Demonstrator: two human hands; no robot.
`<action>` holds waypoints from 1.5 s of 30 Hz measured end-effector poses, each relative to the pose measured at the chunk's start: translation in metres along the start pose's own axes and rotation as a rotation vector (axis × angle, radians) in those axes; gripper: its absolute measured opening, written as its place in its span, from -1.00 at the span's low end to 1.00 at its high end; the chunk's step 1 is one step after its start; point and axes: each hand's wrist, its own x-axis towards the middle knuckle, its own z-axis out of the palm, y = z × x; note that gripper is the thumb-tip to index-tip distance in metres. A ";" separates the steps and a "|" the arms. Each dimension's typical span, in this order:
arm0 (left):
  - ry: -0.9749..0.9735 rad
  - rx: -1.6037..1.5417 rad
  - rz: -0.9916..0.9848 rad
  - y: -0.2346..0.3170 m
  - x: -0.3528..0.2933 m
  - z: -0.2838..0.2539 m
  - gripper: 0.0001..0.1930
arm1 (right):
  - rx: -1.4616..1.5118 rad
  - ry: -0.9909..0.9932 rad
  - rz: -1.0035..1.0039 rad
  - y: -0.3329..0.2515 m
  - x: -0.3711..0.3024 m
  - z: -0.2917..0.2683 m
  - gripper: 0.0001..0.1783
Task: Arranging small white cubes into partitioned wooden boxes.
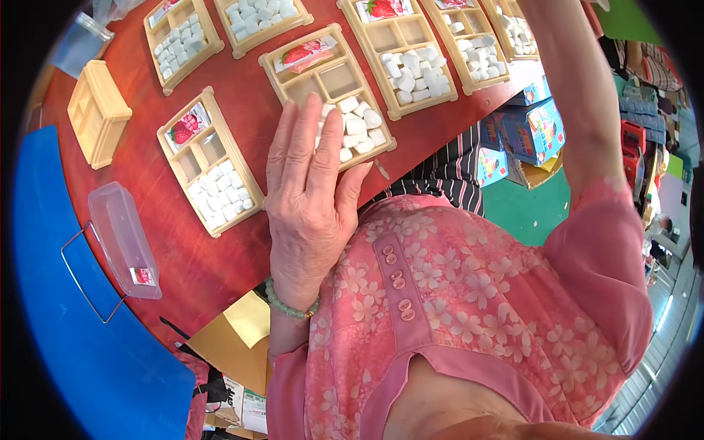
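Note:
My left hand (312, 183), with a green bead bracelet at its wrist, lies over the near edge of a cream plastic divided tray (348, 77). Its fingers are stretched out and touch or hover just above white marshmallow-like pieces (359, 126) in the large compartment; I cannot tell which. A strawberry-printed packet (304, 55) rests in that tray's far compartment. To the left stands a similar tray (213, 163) with white pieces (220, 194) and a strawberry packet (189, 126). My right forearm reaches up past the upper right edge, its hand out of view.
More filled trays (403, 55) line the far side of the red table (158, 227). A stack of trays (97, 114) stands at left, near a clear plastic box (125, 238) holding a small packet. Blue cartons (532, 128) sit below the table at right; a blue board (51, 293) is at left.

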 end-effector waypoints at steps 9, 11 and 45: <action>-0.092 0.100 0.017 -0.004 0.002 0.000 -0.53 | -0.092 -0.188 -0.264 0.026 -0.124 0.067 -0.79; -0.078 0.107 0.023 -0.005 0.002 0.002 -0.53 | -0.127 -0.154 -0.234 0.031 -0.129 0.079 -0.81; -0.128 0.045 0.035 -0.002 0.002 0.002 -0.55 | -0.223 -0.065 -0.206 0.022 -0.121 0.094 -0.90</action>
